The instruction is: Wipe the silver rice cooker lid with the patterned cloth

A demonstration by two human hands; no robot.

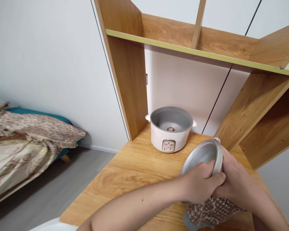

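Your metal pot point(203, 154) sits tilted near the desk's point(135, 166) right edge, mouth facing up-left twd the rice cooker point(170, 130). Left hand point(199, 183) fingers clamp its near rim; right hand point(233, 179) grips rim w/ patterned cloth point(212, 211) beneath.

Soft, even daylight fills the view, bright on the white wall point(50, 57). Shadows are faint: one under the shelf point(197, 53), one beside the cooker point(170, 128). No glare. Focus is sharp throughout. Wide-angle distortion bends the shelf edges outward.
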